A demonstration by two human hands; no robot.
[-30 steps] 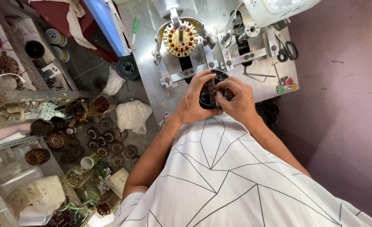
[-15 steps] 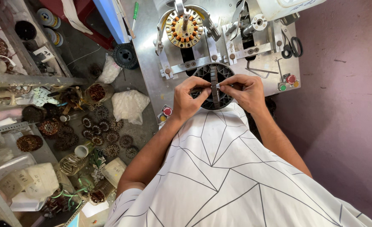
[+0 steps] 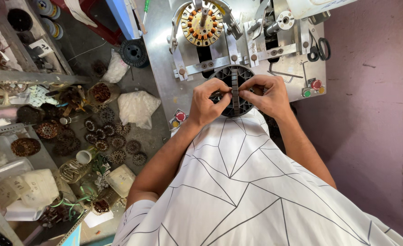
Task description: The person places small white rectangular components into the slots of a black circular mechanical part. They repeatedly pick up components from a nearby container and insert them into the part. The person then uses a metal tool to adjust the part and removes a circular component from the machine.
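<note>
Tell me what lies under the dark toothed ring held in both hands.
Under the dark toothed ring shows the metal machine plate. The left hand and right hand cover its sides; the shirt hides whatever lies below its near edge.

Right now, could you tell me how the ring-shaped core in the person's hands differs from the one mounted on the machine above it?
The held core is dark and bare; the mounted core is orange and yellow around a metal hub. The left hand and right hand grip the held core, while the mounted core sits untouched on the machine. Both are round and slotted.
</note>
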